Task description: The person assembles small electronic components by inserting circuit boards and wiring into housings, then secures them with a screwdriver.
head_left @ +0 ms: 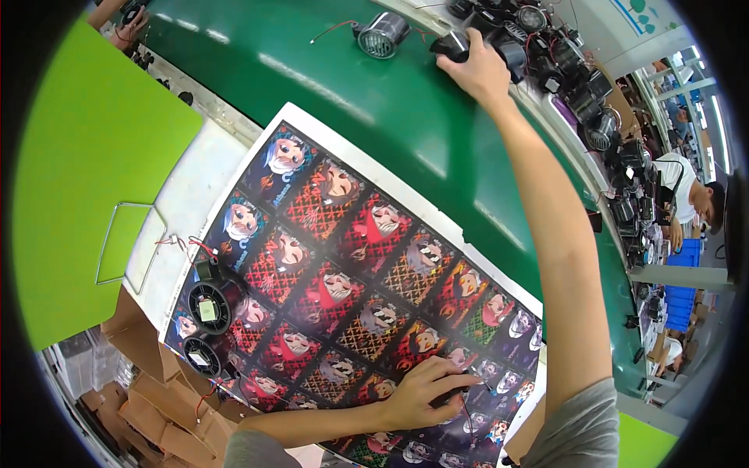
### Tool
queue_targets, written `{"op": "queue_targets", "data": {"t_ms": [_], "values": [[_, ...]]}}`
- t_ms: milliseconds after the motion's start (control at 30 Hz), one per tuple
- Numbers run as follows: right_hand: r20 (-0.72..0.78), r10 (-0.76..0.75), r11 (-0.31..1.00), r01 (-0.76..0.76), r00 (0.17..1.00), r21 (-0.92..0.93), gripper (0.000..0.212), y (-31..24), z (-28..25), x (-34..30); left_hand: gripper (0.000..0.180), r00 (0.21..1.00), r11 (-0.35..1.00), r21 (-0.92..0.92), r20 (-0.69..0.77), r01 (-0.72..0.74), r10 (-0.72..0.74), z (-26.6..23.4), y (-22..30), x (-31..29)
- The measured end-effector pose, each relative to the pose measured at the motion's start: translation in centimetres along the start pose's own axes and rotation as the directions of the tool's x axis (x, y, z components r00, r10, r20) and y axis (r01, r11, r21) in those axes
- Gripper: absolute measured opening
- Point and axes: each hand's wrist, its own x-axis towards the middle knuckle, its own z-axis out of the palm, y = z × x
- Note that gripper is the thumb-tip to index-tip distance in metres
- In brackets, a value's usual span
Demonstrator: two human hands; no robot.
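My right arm reaches far across the green surface. Its hand [482, 70] is closed round a small black fan unit [452, 48] near the far edge. Just left of it lies a round fan [382, 35] with a ribbed face and a red wire. My left hand [429, 394] rests on the sheet printed with cartoon characters [374, 273], fingers curled round a small dark piece, mostly hidden. A thin dark wire runs beside those fingers. At the sheet's left edge sit two black round fans [209, 308], [204, 355] with pale labels and red wires.
A heap of black fan units [562, 58] lines the far right side of the green belt [312, 70]. Lime-green board [94, 179] stands at left, cardboard boxes [156, 409] below it. Another person's hand [129, 31] shows at upper left; a person [686, 191] works at right near blue bins [683, 288].
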Motion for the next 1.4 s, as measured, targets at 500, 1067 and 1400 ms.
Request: {"op": "queue_targets", "data": {"t_ms": [500, 1067, 1400], "values": [[0.004, 0.437, 0.64, -0.313, 0.9, 0.702, 0.082, 7.0, -9.5, 5.3, 0.032, 1.0, 0.999, -0.033, 0.003, 0.013, -0.013, -0.6, 0.2, 0.4], [-0.201, 0.448, 0.817, -0.308, 0.871, 0.488, 0.048, 24.3, -12.6, 9.5, 0.033, 1.0, 0.999, -0.04, 0.03, 0.012, -0.011, -0.6, 0.4, 0.6], [-0.135, -0.412, 0.896, 0.427, 0.901, 0.119, 0.067, 5.7, -4.8, -2.4, 0.031, 0.997, 0.998, 0.013, 0.062, 0.055, -0.056, -0.6, 0.4, 0.4]]}}
